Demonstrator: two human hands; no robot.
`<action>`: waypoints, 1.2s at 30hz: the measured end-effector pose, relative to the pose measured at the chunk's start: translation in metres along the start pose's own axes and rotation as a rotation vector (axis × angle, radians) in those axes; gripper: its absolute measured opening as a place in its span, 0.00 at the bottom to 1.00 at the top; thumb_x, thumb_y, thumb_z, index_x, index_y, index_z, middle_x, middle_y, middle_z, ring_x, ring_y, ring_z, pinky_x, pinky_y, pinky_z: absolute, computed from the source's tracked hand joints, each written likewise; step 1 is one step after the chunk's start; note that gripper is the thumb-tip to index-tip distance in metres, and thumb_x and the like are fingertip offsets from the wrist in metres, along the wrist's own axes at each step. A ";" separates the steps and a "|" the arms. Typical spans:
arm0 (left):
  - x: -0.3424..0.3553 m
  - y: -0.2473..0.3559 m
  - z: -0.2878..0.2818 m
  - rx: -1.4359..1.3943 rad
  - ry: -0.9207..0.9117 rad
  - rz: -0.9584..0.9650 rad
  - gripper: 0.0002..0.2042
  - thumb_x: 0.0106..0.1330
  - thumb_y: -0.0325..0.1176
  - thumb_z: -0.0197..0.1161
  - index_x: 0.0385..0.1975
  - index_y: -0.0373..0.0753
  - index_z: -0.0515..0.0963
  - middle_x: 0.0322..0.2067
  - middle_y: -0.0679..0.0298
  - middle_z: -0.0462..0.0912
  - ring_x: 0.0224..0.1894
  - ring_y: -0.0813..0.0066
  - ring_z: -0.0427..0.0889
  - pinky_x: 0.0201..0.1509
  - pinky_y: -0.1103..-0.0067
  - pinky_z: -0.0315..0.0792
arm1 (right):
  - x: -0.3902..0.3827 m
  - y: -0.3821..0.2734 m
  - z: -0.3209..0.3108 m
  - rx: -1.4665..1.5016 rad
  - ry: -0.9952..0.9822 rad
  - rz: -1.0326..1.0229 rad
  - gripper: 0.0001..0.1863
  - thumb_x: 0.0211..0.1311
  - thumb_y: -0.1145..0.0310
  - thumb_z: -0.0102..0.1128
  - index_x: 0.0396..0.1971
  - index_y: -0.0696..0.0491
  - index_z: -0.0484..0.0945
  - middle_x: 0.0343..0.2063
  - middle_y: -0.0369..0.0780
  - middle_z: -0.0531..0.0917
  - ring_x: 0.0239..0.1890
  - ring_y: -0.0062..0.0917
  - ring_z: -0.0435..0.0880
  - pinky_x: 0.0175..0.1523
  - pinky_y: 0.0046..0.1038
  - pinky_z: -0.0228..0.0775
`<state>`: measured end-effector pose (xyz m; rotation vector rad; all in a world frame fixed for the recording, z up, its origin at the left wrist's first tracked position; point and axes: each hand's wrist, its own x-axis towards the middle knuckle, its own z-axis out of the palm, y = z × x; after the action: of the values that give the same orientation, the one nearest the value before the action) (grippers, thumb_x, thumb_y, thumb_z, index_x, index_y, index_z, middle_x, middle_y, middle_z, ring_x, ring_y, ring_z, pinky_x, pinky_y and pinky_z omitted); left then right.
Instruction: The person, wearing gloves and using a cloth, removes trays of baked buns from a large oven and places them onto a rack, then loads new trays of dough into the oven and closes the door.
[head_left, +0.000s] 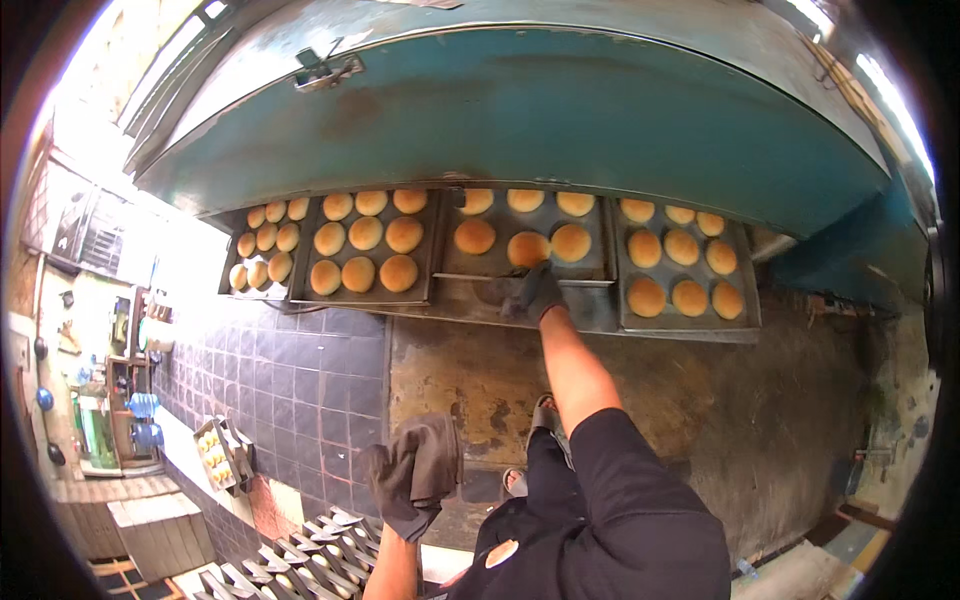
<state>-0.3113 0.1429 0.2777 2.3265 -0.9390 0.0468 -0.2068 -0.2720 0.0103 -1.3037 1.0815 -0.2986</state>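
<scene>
My right hand (538,293), in a dark glove, reaches to the front of a baking tray (470,277) at the oven opening. Its fingers bend over the tray's front rim, close against a golden round bun (528,249); the fingertips are partly hidden. More buns stand in rows on this tray, its back part under the oven's edge. Low in front of my body, my left hand (405,512), also dark-gloved, is closed on a folded brown cloth (432,462).
Another bun tray (690,322) lies to the right, and two more (362,298) (244,292) to the left. The green oven front (520,120) overhangs them. Behind my left arm stands a rack of metal pans (300,560). A small tray of pale pieces (215,455) rests at the left.
</scene>
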 end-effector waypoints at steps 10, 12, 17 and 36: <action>-0.058 -0.039 -0.030 -0.386 0.138 -0.272 0.25 0.50 0.32 0.74 0.51 0.32 0.84 0.55 0.52 0.85 0.57 0.54 0.82 0.63 0.65 0.72 | -0.097 0.026 0.018 -0.024 -0.413 -0.198 0.34 0.81 0.46 0.40 0.67 0.62 0.69 0.59 0.48 0.81 0.63 0.33 0.79 0.66 0.34 0.70; -0.060 -0.050 -0.063 -0.156 0.098 -0.165 0.26 0.50 0.32 0.74 0.53 0.33 0.83 0.57 0.53 0.84 0.58 0.56 0.81 0.63 0.65 0.71 | -0.180 0.046 0.012 -0.031 -0.593 -0.173 0.33 0.81 0.48 0.42 0.67 0.62 0.70 0.60 0.47 0.81 0.64 0.33 0.78 0.68 0.34 0.69; -0.139 -0.097 -0.123 -0.388 0.216 -0.275 0.31 0.46 0.37 0.76 0.54 0.35 0.82 0.56 0.54 0.83 0.57 0.55 0.81 0.61 0.67 0.72 | -0.379 0.032 0.066 0.003 -0.749 0.261 0.30 0.78 0.49 0.55 0.65 0.60 0.70 0.48 0.43 0.87 0.44 0.27 0.88 0.50 0.30 0.81; -0.228 -0.269 -0.348 -0.294 0.680 -0.393 0.29 0.56 0.38 0.74 0.59 0.37 0.79 0.51 0.54 0.84 0.48 0.62 0.84 0.51 0.69 0.76 | -0.518 -0.076 0.384 -0.327 -1.115 -1.049 0.18 0.52 0.71 0.65 0.45 0.59 0.78 0.40 0.40 0.81 0.45 0.30 0.81 0.51 0.29 0.74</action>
<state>-0.2439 0.6280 0.3565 1.9627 -0.1349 0.4706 -0.1466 0.3168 0.2774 -1.8767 -0.5713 -0.1010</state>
